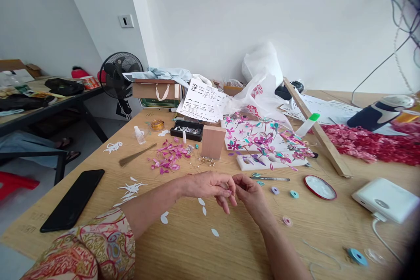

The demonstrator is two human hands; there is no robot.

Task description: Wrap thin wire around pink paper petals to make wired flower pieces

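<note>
My left hand (210, 186) and my right hand (251, 192) meet above the wooden table (183, 249), fingertips pinched together around something too small to make out. Several white paper petals (203, 211) lie on the table just below them. Pink petals (169, 157) are scattered beyond my left hand. A white foam board (262, 142) covered with pink and teal paper flowers lies beyond my right hand. Next to my right hand, tweezers (271, 178) rest on the table.
A black phone (74, 199) lies at the left edge. A small wooden block (212, 141), a black tray (187, 130), a red-rimmed lid (320, 187), a white power bank (385, 199), a long wooden strip (316, 129) and red petals (367, 142) surround the work spot. A fan (120, 76) stands behind.
</note>
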